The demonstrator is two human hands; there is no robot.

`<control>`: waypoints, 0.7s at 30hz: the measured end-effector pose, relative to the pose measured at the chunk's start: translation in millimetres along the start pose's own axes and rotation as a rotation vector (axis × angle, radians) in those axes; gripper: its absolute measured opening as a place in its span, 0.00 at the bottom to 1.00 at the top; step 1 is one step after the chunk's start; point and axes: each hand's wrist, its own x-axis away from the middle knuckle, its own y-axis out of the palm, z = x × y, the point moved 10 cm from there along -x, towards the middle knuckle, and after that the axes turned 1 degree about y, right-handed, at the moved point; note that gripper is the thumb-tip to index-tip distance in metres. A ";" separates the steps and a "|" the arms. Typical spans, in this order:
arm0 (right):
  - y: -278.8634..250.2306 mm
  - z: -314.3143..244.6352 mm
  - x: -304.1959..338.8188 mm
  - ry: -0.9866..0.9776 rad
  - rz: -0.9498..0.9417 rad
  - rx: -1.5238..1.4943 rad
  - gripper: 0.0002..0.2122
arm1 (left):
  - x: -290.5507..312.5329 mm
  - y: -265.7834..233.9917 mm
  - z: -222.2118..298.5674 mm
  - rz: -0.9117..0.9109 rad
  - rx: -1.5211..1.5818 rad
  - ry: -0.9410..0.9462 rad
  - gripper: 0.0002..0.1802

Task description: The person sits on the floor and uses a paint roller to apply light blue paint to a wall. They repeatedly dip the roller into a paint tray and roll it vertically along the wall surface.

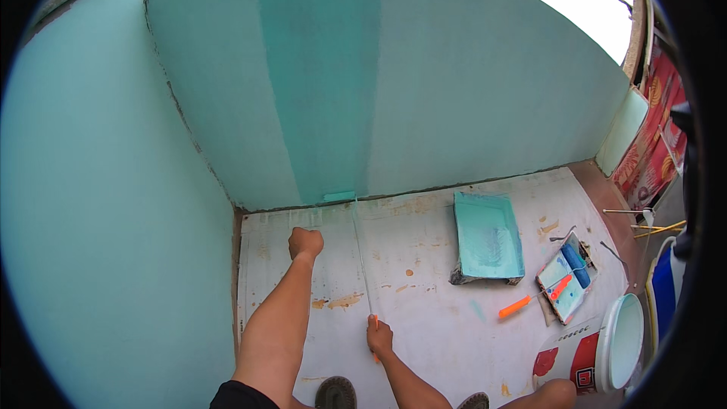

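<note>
Right fingers grip a roller, left fingers make a fist, and a large tray and bucket stand further right

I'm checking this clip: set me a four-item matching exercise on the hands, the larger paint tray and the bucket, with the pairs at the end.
1. right hand
2. left hand
3. larger paint tray
4. bucket

A. white and red on the outside
B. curled, away from the roller pole
C. around an orange handle
D. turquoise inside

Pairs: 1-C, 2-B, 3-D, 4-A
</note>
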 end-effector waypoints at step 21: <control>-66.3 -223.0 59.4 -0.635 0.064 -0.589 0.24 | -20.2 -19.7 -50.0 0.152 0.293 -0.239 0.22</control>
